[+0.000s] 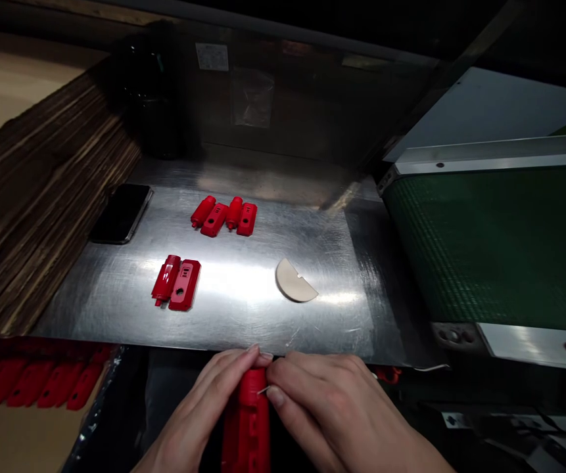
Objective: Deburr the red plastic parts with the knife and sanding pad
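At the front edge of the metal table, my left hand (201, 410) is wrapped round the left side of a red plastic part (253, 433). My right hand (334, 407) pinches a thin, blade-like tool (263, 390) between thumb and forefinger, its tip against the upper end of that red part. The part stands lengthwise between my hands, its lower end cut off by the frame. On the metal table lie a red part pair (184, 286) at the left, two more pairs (246, 219) farther back, and a beige half-round piece (293, 282) right of centre.
A black phone (122, 213) lies at the left beside stacked cardboard (50, 164). A dark bottle (159, 118) stands behind. To the right is a green conveyor belt (504, 243). Several red parts (31, 384) sit in a box at lower left.
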Demonstrator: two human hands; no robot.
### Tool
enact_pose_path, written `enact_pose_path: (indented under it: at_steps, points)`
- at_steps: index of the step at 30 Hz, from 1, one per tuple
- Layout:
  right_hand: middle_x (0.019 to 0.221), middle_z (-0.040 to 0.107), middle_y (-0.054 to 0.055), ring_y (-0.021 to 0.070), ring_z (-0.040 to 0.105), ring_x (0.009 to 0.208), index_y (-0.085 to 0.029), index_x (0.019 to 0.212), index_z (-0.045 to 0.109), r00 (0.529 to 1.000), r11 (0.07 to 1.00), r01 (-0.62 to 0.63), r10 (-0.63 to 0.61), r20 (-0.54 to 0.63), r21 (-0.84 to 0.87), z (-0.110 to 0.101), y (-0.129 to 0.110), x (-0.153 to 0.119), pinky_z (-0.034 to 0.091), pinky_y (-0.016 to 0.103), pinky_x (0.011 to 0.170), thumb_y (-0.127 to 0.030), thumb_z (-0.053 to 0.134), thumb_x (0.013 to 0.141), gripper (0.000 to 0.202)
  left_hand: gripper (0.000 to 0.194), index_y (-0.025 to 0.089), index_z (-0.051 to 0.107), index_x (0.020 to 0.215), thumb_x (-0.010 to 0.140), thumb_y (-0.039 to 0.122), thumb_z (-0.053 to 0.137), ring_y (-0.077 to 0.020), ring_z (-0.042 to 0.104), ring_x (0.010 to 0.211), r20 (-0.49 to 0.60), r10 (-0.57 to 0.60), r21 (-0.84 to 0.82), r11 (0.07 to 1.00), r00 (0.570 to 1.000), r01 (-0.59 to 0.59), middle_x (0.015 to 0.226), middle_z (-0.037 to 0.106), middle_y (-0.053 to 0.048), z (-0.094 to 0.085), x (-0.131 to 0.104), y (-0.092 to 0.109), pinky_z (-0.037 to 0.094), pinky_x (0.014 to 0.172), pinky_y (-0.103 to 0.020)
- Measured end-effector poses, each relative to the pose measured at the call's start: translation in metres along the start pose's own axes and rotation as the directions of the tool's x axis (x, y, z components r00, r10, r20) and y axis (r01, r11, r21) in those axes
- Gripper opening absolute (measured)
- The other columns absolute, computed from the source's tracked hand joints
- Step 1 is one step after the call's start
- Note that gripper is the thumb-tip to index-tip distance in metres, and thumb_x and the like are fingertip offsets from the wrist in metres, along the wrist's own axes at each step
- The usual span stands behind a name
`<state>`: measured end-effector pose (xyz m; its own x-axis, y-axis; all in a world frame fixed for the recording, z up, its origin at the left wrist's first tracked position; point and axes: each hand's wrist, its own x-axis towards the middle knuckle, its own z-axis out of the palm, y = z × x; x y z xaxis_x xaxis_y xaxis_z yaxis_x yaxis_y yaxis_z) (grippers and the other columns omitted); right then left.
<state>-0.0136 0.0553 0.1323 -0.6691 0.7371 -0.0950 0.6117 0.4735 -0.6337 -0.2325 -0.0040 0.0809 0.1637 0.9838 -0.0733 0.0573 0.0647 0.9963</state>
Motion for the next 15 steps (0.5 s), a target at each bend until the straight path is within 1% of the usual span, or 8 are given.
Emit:
enact_pose_path:
  at_steps: [4, 8, 10, 12, 15]
  points:
    - [0.083, 0.068, -0.003, 0.0140, 0.063, 0.066, -0.023, 0.092, 0.061, 0.999, 0.998, 0.029, -0.031, -0.033, -0.049, 0.0032, -0.0012, -0.0002, 0.040, 0.031, 0.058, -0.031, 0.038, 0.114, 0.033, 0.066, 0.036, 0.071, 0.143, 0.082, 0.058, 0.083, -0.0348, 0.069, 0.128, -0.009, 0.017, -0.013, 1.000, 1.000, -0.017, 0.136, 0.076, -0.008, -0.0005, 0.0016, 0.0041, 0.051, 0.117, -0.043]
    - [0.076, 0.066, -0.004, 0.0138, 0.059, 0.059, -0.024, 0.087, 0.056, 0.994, 0.994, 0.052, -0.061, -0.087, -0.099, 0.0047, -0.0015, -0.0008, 0.036, 0.032, 0.054, -0.033, 0.034, 0.115, 0.036, 0.060, 0.035, 0.072, 0.141, 0.085, 0.054, 0.081, -0.0343, 0.070, 0.125, -0.024, 0.049, 0.004, 0.999, 0.999, -0.049, 0.133, 0.078, -0.008, -0.0007, 0.0016, 0.0076, 0.053, 0.115, -0.042]
    - [0.075, 0.066, -0.004, 0.0141, 0.060, 0.059, -0.024, 0.086, 0.054, 0.996, 0.994, 0.052, -0.058, -0.065, -0.093, 0.0037, -0.0016, -0.0013, 0.035, 0.032, 0.053, -0.033, 0.036, 0.114, 0.035, 0.060, 0.035, 0.073, 0.139, 0.084, 0.056, 0.083, -0.0347, 0.071, 0.125, -0.023, 0.034, 0.004, 0.999, 0.999, -0.034, 0.131, 0.079, -0.008, -0.0008, 0.0008, 0.0070, 0.053, 0.115, -0.043]
    - [0.076, 0.066, -0.004, 0.0146, 0.059, 0.059, -0.025, 0.086, 0.053, 0.999, 0.995, 0.049, -0.051, -0.016, -0.085, 0.0018, -0.0020, -0.0021, 0.034, 0.033, 0.053, -0.032, 0.038, 0.113, 0.032, 0.062, 0.035, 0.075, 0.138, 0.082, 0.059, 0.084, -0.0343, 0.071, 0.124, -0.015, 0.015, 0.017, 1.000, 1.000, -0.015, 0.131, 0.079, -0.007, -0.0012, 0.0002, 0.0056, 0.053, 0.115, -0.041]
    - [0.075, 0.065, -0.005, 0.0152, 0.058, 0.058, -0.025, 0.086, 0.052, 0.998, 0.995, 0.046, -0.042, 0.044, -0.083, -0.0016, -0.0036, -0.0038, 0.032, 0.034, 0.053, -0.030, 0.042, 0.112, 0.028, 0.061, 0.035, 0.076, 0.136, 0.080, 0.058, 0.086, -0.0342, 0.072, 0.122, -0.008, 0.009, 0.028, 1.000, 1.000, -0.008, 0.129, 0.080, -0.008, -0.0014, 0.0011, 0.0044, 0.054, 0.113, -0.040]
